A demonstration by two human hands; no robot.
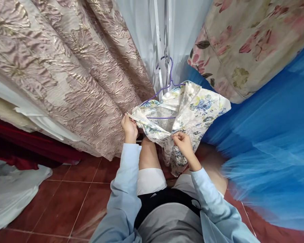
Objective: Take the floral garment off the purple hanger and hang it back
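White floral-print garment, blouse or dress, can't tell which, hangs in front of me on a purple hanger, above and between my thighs. Fingers of my left hand are pinched narrow on the cloth at the upper end of the front edge; fingers of my right hand are pinched narrow too, at the bottom point of the V-shaped front opening. What sits between those right fingertips is too small to make out: zip pull, button, plain fabric, no idea. The edge runs almost straight between my two pinches, which is what I'd want for working along the front. To do this well: left hand as anchor, enough tension to keep the edge flat, not so much that the shoulder slides off the hanger, since it hangs only by that. Right hand does the small work, pulling in line with the edge, not across it, with the cloth behind smoothed so nothing thin gets caught. Looks light and creasy, so small pinches over big grabs. Watch the sides: pink brocade fabric is just beside my left hand, blue tulle spreads on the right and could snag a sleeve, so elbows in
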